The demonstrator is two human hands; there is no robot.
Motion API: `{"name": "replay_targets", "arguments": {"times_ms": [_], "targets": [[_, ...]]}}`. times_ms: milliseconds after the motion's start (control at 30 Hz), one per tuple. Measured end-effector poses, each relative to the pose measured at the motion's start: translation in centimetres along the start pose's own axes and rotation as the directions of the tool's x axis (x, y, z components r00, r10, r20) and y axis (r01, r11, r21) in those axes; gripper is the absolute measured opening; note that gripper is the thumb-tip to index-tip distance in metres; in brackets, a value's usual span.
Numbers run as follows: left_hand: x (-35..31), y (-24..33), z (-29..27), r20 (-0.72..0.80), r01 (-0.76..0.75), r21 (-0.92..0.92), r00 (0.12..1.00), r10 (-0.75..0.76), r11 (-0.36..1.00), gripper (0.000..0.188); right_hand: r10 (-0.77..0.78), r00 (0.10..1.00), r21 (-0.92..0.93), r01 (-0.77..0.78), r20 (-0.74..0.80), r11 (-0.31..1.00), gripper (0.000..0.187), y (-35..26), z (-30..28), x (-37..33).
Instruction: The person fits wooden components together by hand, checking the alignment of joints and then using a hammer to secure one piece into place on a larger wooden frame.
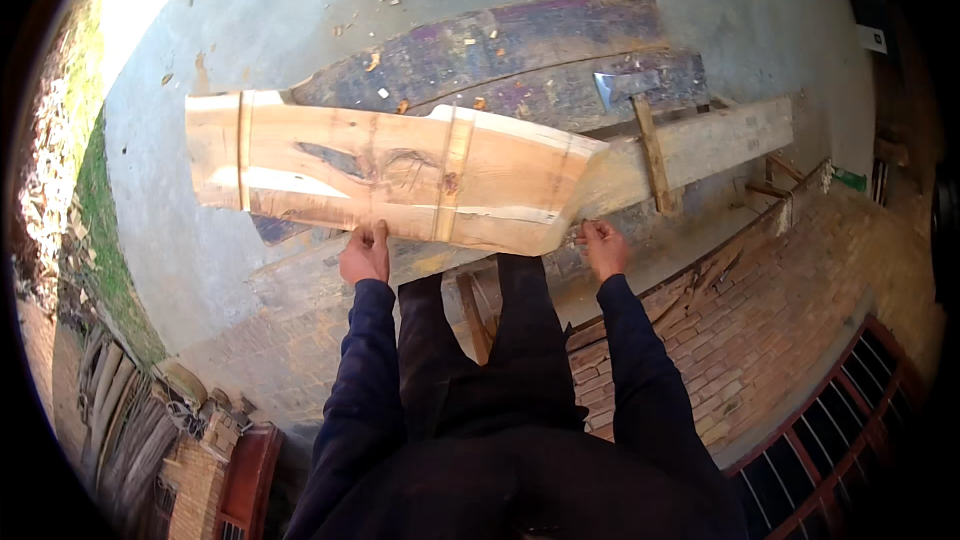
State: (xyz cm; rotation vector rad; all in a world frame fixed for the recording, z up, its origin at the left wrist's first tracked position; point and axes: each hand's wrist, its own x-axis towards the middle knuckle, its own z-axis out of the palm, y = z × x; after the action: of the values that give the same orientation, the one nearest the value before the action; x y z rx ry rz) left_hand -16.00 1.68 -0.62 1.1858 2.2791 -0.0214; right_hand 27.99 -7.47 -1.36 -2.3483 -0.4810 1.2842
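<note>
Above the legs, 1 pale wood slab (390, 175) is carried flat and crosswise. Left hand (365, 255) grips its near edge, fingers curled under for support; right hand (604, 245) clutches the slab's tapered right end. Axe (640, 115) rests beyond the slab.

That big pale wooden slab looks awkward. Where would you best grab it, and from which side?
Probably along its near long edge, from the person's side, hands spread wide. The slab is long, flat and broad, so two spaced grips should stop it tipping. The left hand already grips that edge; the right hand is near the tapered end, contact unclear.
</note>
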Motion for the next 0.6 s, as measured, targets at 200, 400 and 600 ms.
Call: {"name": "replay_targets", "arguments": {"times_ms": [200,400,600], "targets": [[-5.3,8.2,2.1,0.086,-0.54,-0.028,0.837,0.54,0.841,0.052,0.098,0.923,-0.448,-0.271,-0.372,0.852,0.033,8.5,-10.5,-3.8],[-4.7,9.6,4.9,0.263,-0.529,0.122,0.833,0.486,0.84,0.066,0.34,0.633,-0.19,-0.619,-0.695,0.762,0.029,20.6,-24.0,-4.1],[-6.3,9.1,3.8,0.353,-0.612,0.216,0.775,0.524,0.761,0.088,0.23,0.545,-0.249,-0.665,-0.806,0.704,0.029,26.1,-31.0,-1.0]]}}
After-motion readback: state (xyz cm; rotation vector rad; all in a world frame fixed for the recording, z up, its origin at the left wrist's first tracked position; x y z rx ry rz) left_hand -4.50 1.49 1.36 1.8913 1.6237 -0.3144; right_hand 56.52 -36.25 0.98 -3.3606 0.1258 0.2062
